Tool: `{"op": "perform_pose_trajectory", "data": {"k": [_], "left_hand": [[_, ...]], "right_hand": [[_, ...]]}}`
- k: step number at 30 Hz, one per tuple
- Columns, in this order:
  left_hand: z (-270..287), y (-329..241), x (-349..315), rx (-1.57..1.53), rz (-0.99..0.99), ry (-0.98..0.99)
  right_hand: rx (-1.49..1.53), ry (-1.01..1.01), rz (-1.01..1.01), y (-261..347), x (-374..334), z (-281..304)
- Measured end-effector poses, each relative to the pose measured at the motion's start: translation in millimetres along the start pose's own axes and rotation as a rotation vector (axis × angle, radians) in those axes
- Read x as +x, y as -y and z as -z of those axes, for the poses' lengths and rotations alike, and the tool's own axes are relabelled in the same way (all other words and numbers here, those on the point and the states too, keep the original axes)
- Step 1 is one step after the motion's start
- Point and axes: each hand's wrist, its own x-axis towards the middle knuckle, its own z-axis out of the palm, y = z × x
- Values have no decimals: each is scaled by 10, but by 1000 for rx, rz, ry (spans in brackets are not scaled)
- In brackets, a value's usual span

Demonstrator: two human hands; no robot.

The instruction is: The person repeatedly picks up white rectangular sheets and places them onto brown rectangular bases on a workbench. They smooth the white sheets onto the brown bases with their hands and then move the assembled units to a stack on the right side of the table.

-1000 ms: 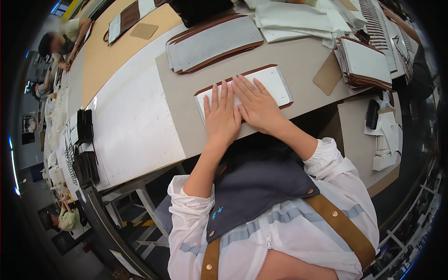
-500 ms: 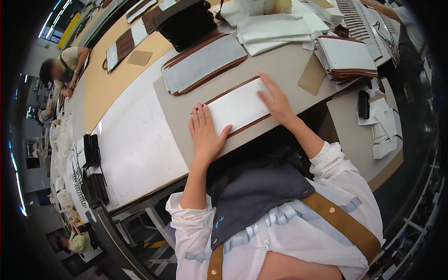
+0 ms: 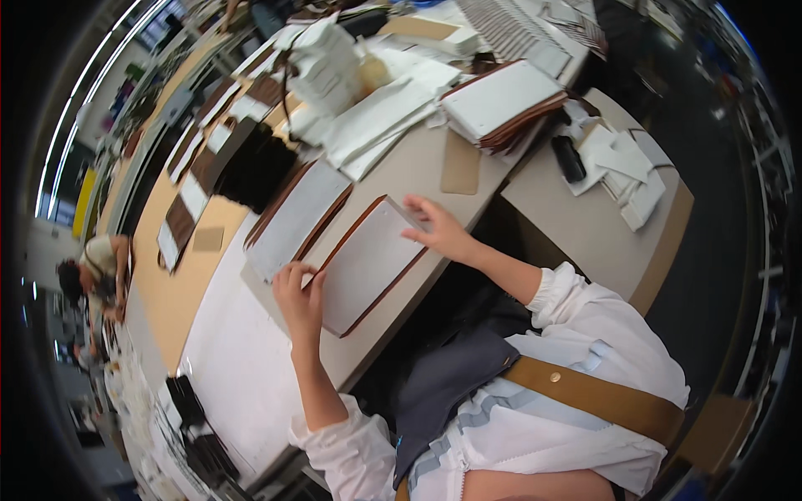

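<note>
A white rectangular panel [image 3: 376, 265] with brown strips along its long edges lies on the grey work board in front of me. My left hand [image 3: 299, 299] is at its left end, thumb and fingers bent together on the far left corner. My right hand [image 3: 439, 230] is by the other end, fingers spread, with the thumb over the panel's right edge. Just beyond the panel rests a stack of similar brown-edged panels [image 3: 301, 219], partly behind my left hand.
Behind stand a pile of black pieces [image 3: 251, 171] and white wrapped bundles [image 3: 326, 71]. Another stack of brown-edged panels [image 3: 501, 100] sits far right, near a tan card [image 3: 460, 163]. A side table [image 3: 551, 196] holds a black object [image 3: 569, 159] and white pieces. A person [image 3: 104, 267] works at left.
My view has turned, so the table appears rotated. My left hand has gone from lying flat on the panel to bent fingers at its corner. My right hand stays near the other end.
</note>
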Motion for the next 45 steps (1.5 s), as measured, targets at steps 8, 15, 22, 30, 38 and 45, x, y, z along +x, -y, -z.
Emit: {"op": "perform_pose_trajectory", "data": {"k": [8, 15, 22, 30, 38, 45], "left_hand": [[133, -346, -406, -450, 393, -216], [-98, -245, -1073, -534, 604, -150], [-345, -323, -1164, -324, 421, -133], [-251, -300, -1380, -224, 618, -209], [-347, -384, -1221, -149, 571, -386], [-278, -407, -1305, -157, 627, -327]], "right_hand": [[192, 40, 115, 1227, 359, 677], [-75, -301, 139, 1193, 1408, 2713], [-1045, -548, 33, -40, 1645, 3619], [-610, 104, 262, 127, 1908, 1068], [-794, 340, 267, -93, 2118, 103], [-648, 313, 190, 560, 1722, 629]]}}
